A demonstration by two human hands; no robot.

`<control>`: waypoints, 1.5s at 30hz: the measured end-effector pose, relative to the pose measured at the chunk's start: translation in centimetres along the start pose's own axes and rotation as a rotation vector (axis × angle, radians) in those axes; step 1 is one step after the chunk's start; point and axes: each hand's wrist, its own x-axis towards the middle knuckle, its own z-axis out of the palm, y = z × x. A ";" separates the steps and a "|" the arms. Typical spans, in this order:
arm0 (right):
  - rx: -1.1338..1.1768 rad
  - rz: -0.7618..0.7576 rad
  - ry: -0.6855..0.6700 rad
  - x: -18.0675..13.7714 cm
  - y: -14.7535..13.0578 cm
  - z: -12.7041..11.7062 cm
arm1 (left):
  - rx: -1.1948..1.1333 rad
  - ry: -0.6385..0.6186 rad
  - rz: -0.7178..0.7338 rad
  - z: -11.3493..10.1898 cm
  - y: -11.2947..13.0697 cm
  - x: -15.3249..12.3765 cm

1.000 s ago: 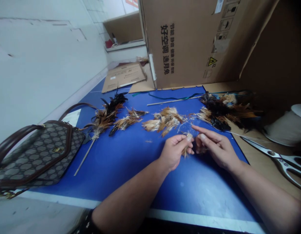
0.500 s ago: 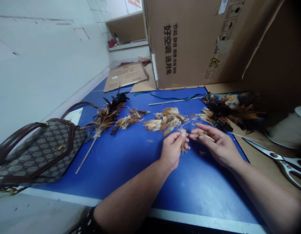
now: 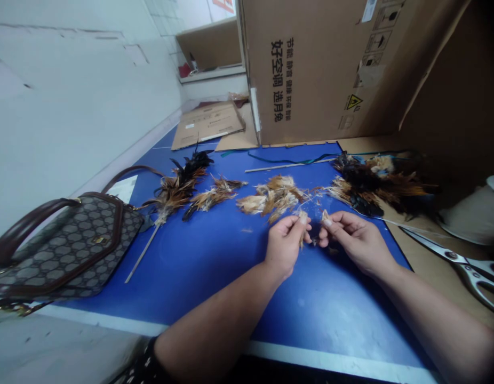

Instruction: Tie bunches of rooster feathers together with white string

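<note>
My left hand [image 3: 285, 242] pinches a small bunch of tan feathers [image 3: 301, 226] between thumb and fingers, just above the blue table [image 3: 215, 266]. Close to its right, my right hand [image 3: 353, 240] is closed in a pinch on another small feather tuft [image 3: 324, 215]. The two hands nearly touch at the fingertips. Just beyond them lies a loose pile of tan and brown feathers [image 3: 271, 198].
A dark feather heap [image 3: 375, 184] lies at the right. Feather bundles [image 3: 183, 186] on a thin stick lie left of centre. A patterned handbag [image 3: 58, 245] sits at the left edge, scissors [image 3: 463, 264] at the right, a large cardboard box [image 3: 323, 69] behind.
My right hand has gone from stretched-out fingers to a pinch on a feather tuft and moved left towards my left hand. My left hand barely shifted.
</note>
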 end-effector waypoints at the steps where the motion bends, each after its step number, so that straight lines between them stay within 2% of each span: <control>1: -0.017 0.001 -0.015 -0.1 0.0 0.1 | 0.004 0.003 -0.005 0.0 0.0 0.0; 8: -0.059 0.007 -0.075 -0.4 0.2 0.4 | 0.000 0.004 -0.037 0.1 -0.4 -0.1; 19: -0.003 0.069 -0.098 -0.5 0.1 1.2 | 0.013 -0.090 0.007 0.1 -1.2 -0.3; 28: 0.005 0.081 -0.124 -0.7 0.2 1.5 | -0.030 -0.157 -0.029 0.1 -1.1 -0.4; 36: -0.068 0.056 -0.186 -0.9 -0.3 1.3 | -0.037 -0.093 -0.025 0.2 -1.0 -0.4; 45: -0.052 0.073 -0.227 -1.0 -0.2 0.8 | -0.013 -0.185 0.003 -0.3 -0.9 -0.1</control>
